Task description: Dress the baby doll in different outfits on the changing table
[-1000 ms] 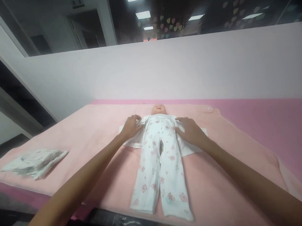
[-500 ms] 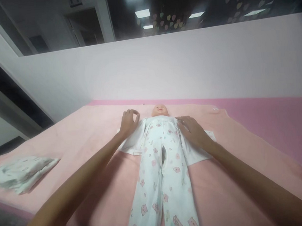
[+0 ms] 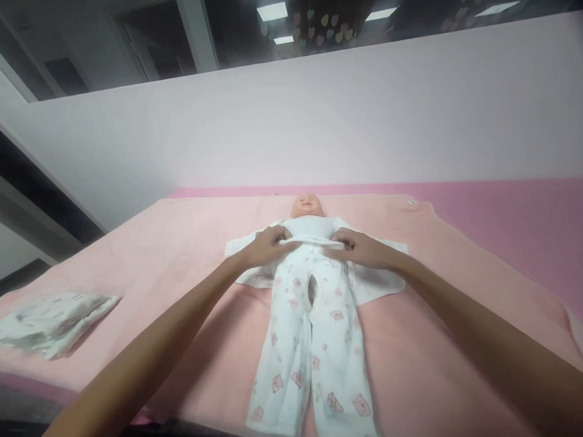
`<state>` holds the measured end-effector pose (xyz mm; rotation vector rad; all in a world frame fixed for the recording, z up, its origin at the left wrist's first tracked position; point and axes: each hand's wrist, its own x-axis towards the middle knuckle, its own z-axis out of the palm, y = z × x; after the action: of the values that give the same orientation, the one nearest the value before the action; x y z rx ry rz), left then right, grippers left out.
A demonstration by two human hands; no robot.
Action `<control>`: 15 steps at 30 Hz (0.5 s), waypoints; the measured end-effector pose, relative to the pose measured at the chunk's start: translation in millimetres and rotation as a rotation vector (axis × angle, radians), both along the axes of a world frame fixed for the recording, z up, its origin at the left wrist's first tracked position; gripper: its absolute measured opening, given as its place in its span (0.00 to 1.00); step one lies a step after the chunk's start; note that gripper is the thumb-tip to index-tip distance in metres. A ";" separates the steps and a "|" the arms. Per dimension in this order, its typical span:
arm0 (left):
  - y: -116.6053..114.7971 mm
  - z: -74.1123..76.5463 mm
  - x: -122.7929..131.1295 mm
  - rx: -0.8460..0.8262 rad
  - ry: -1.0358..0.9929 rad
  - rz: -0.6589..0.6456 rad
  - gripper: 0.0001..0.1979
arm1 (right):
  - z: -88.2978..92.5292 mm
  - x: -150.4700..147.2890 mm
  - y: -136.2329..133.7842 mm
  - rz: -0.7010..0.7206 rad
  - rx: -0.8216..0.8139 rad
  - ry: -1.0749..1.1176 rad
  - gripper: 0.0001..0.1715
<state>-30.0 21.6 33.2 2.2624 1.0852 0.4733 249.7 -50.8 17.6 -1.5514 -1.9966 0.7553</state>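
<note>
White trousers (image 3: 325,330), printed with small pink animal figures, show an oval opening at the crotch and slight creasing down both legs. They lie over the doll (image 3: 307,205) and its white top (image 3: 377,283), on a pink blanket (image 3: 153,260). Left hand (image 3: 269,246) and right hand (image 3: 356,248) each pinch the waistband, its edge turned down between them.

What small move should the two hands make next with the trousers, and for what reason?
I would probably ease the waistband a little toward the trouser legs, keeping both ends level. The left hand and right hand grip it at opposite sides, while the trousers lie over the doll, hiding its legs.
</note>
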 end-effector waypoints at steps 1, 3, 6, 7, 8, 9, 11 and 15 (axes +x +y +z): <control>-3.6 0.4 -2.6 -0.017 0.023 -0.006 0.24 | 1.5 1.4 -4.1 0.018 -0.023 -0.014 0.31; -10.5 -0.8 -7.7 -0.032 0.078 -0.002 0.29 | 3.5 3.1 -10.8 0.037 -0.091 -0.048 0.34; -19.0 -10.0 -11.8 0.045 0.107 0.015 0.29 | 1.3 -0.1 -17.3 0.014 -0.117 -0.055 0.37; -21.6 -15.1 -12.0 0.075 0.094 0.019 0.26 | -1.1 -2.5 -18.9 -0.001 -0.100 -0.047 0.35; -24.3 -20.5 -11.9 0.097 0.072 0.021 0.25 | -4.2 -5.2 -20.5 -0.013 -0.080 -0.037 0.33; -27.2 -26.0 -11.7 0.115 0.041 0.029 0.25 | -7.6 -7.7 -22.4 -0.022 -0.059 -0.029 0.32; -34.1 -34.3 -12.6 0.137 -0.026 0.053 0.25 | -13.2 -11.0 -27.7 -0.034 -0.023 -0.025 0.31; -52.5 -32.0 -21.9 0.051 -0.047 0.023 0.23 | -12.6 -9.9 -45.3 0.003 -0.077 -0.053 0.34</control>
<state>-51.9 -30.9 1.2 2.2734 1.0877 0.5665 239.8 -96.1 5.0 -1.6285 -2.0303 0.8094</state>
